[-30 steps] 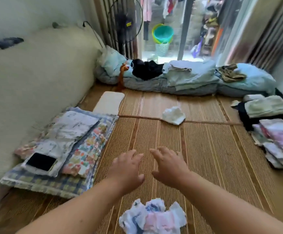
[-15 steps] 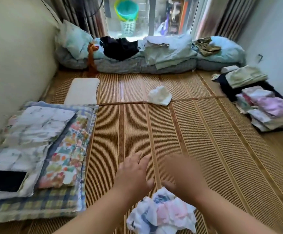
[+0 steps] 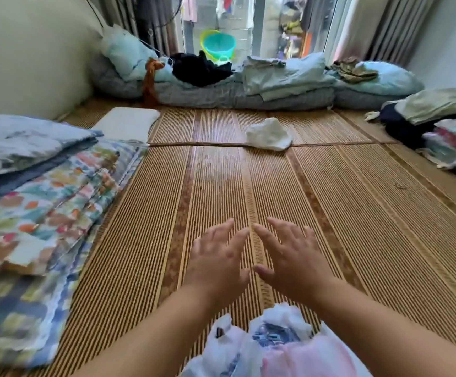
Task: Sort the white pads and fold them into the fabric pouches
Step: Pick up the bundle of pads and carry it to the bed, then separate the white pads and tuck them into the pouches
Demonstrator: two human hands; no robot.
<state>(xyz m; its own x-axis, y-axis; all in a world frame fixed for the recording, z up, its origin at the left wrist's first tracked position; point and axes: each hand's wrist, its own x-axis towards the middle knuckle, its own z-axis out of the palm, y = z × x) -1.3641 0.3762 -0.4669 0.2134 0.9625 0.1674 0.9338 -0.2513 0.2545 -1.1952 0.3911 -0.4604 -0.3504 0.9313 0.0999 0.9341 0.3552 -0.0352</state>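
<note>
A crumpled heap of white, pink and blue-printed fabric pieces (image 3: 273, 344) lies on the woven mat at the bottom centre, between my forearms. My left hand (image 3: 216, 257) and my right hand (image 3: 289, 254) hover side by side just beyond the heap, palms down, fingers spread, holding nothing. A white bundle of cloth (image 3: 269, 134) sits alone farther out on the mat, near its seam. A flat white pad (image 3: 127, 123) lies at the far left beside the wall.
Folded patterned blankets (image 3: 39, 202) are stacked on the left. Piles of folded clothes (image 3: 450, 131) line the right edge. Bedding and pillows (image 3: 262, 80) run along the far end under the window. The striped woven mat (image 3: 357, 213) covers the floor.
Both hands moved forward, past the fabric heap, and spread flat over the mat. The camera dropped lower and tilted up, so the heap sits nearer the bottom edge.
</note>
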